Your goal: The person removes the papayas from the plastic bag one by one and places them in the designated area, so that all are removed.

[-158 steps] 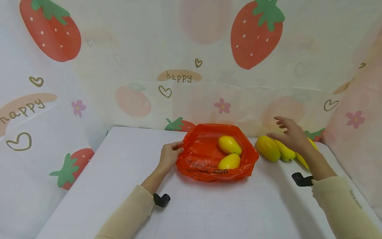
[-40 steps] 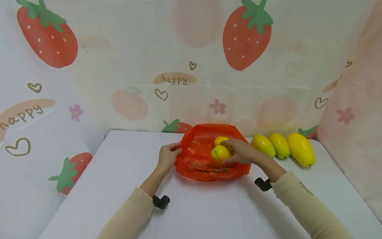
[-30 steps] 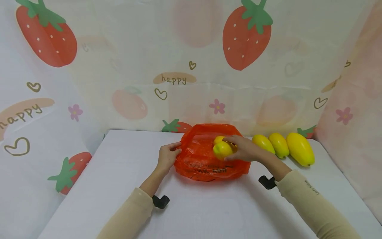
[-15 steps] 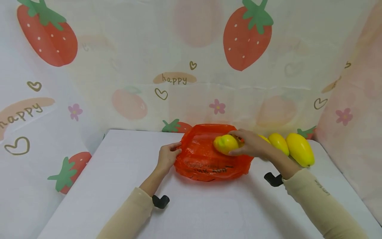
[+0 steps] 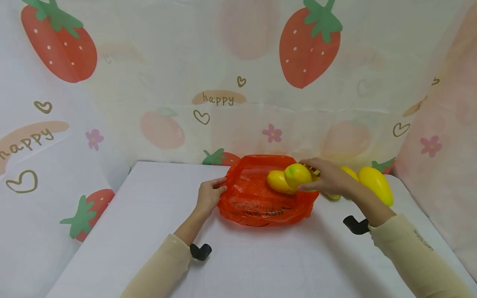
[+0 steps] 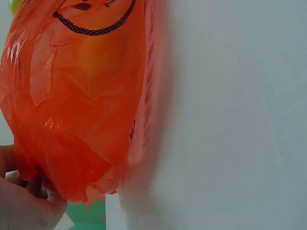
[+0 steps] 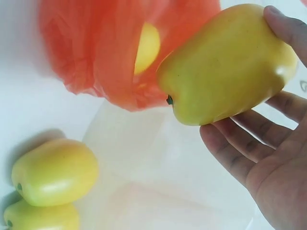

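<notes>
A strawberry-print backdrop [image 5: 316, 107] encloses the rear and both sides of a white table [image 5: 253, 265], on which a red plastic bag [image 5: 247, 194] stands with its mouth open toward the head camera. The left hand [image 5: 209, 195] pinches the bag's left rim between thumb and fingers; the right hand [image 5: 329, 176], at the opposite rim, grips a yellow mango [image 5: 297, 176] between thumb and fingers, though contact between this mango and the bag cannot be determined. A second mango [image 5: 276, 181] lies inside the bag, and further mangoes [image 5: 375, 185] rest on the table right of the bag, partly hidden by the right arm.
</notes>
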### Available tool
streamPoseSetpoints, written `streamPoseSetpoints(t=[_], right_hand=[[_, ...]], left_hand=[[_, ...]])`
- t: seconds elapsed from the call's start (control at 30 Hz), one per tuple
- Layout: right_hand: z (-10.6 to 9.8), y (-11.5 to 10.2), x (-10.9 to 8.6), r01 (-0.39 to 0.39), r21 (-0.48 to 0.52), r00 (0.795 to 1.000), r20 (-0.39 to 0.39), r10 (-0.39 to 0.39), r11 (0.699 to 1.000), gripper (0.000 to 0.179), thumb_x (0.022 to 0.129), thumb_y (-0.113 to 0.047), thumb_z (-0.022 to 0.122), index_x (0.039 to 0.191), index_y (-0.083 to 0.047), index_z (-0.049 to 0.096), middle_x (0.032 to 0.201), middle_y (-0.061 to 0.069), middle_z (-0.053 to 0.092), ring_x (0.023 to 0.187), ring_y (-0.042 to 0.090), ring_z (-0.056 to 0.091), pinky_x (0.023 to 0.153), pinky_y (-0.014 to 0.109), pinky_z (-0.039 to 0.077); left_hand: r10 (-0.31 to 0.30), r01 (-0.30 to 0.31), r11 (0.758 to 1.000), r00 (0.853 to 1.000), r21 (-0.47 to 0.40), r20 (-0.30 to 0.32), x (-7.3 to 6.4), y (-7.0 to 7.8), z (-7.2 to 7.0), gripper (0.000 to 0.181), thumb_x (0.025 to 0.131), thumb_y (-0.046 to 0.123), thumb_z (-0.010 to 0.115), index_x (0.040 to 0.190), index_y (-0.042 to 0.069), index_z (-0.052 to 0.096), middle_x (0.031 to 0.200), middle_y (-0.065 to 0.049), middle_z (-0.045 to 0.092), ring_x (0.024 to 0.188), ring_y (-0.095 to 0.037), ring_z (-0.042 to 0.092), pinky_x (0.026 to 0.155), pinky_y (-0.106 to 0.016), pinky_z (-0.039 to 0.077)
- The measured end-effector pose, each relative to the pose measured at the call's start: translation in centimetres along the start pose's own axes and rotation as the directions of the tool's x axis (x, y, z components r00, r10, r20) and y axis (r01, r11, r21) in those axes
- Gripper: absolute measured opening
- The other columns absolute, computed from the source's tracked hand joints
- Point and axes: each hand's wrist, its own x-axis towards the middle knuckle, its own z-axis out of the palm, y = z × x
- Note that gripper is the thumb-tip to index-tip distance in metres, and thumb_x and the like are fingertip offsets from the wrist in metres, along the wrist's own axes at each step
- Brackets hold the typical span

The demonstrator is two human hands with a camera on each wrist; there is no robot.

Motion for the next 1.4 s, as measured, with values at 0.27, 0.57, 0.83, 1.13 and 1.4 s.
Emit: streamPoseSetpoints(t=[0.27, 0.57, 0.83, 1.13, 1.4], right_hand=[[-1.3, 0.5, -0.9, 0.032, -0.010, 0.998, -0.049, -0.032, 0.999, 0.075, 0.081, -0.047, 0.076, 0.139, -0.007, 0.050, 0.124, 0.011, 0.060, 0.107, 0.027, 0.054, 0.090, 0.045, 0.053], [-2.1, 1.8, -1.4, -0.028, 0.027, 0.996, -0.078, 0.030, 0.999, 0.077, 0.079, -0.049, 0.076, 0.139, -0.008, 0.049, 0.125, 0.013, 0.059, 0.107, 0.028, 0.053, 0.087, 0.040, 0.053], [-2.7, 2.4, -2.3, -0.046, 0.041, 0.994, -0.095, 0.049, 0.998, 0.077, 0.081, -0.046, 0.075, 0.141, -0.006, 0.047, 0.125, 0.015, 0.059, 0.107, 0.029, 0.053, 0.087, 0.041, 0.052], [-2.9, 3.4, -3.2, -0.079, 0.020, 0.989, -0.124, 0.081, 0.997, 0.073, 0.083, -0.048, 0.073, 0.139, -0.007, 0.049, 0.121, 0.015, 0.061, 0.104, 0.030, 0.056, 0.083, 0.036, 0.051], [-3.0, 4.4, -3.9, -0.093, 0.007, 0.984, -0.151, 0.094, 0.996, 0.068, 0.084, -0.045, 0.073, 0.134, -0.003, 0.052, 0.119, 0.019, 0.063, 0.100, 0.030, 0.057, 0.078, 0.032, 0.050]], left_hand=[[-0.022, 0.022, 1.000, 1.000, -0.011, -0.001, 0.0, -0.1, -0.2, 0.033, 0.096, 0.009, 0.058, 0.128, 0.008, 0.064, 0.129, -0.014, 0.063, 0.109, -0.027, 0.059, 0.098, -0.040, 0.053], [-0.014, 0.014, 1.000, 1.000, -0.023, 0.005, 0.2, -0.1, -0.2, 0.033, 0.096, 0.009, 0.058, 0.129, 0.008, 0.064, 0.131, -0.014, 0.063, 0.112, -0.027, 0.059, 0.099, -0.040, 0.053], [-0.012, 0.012, 1.000, 1.000, -0.021, 0.000, 0.3, -0.3, -0.2, 0.033, 0.096, 0.008, 0.059, 0.128, 0.007, 0.064, 0.131, -0.014, 0.063, 0.111, -0.027, 0.059, 0.099, -0.040, 0.053], [-0.004, 0.004, 1.000, 1.000, -0.017, 0.002, 0.3, -0.5, -0.2, 0.032, 0.095, 0.007, 0.059, 0.127, 0.006, 0.065, 0.128, -0.014, 0.064, 0.110, -0.026, 0.059, 0.098, -0.038, 0.054], [-0.005, 0.005, 1.000, 1.000, -0.009, 0.009, 0.4, -0.6, -0.3, 0.032, 0.095, 0.009, 0.060, 0.127, 0.007, 0.065, 0.129, -0.013, 0.064, 0.109, -0.026, 0.059, 0.097, -0.038, 0.054]])
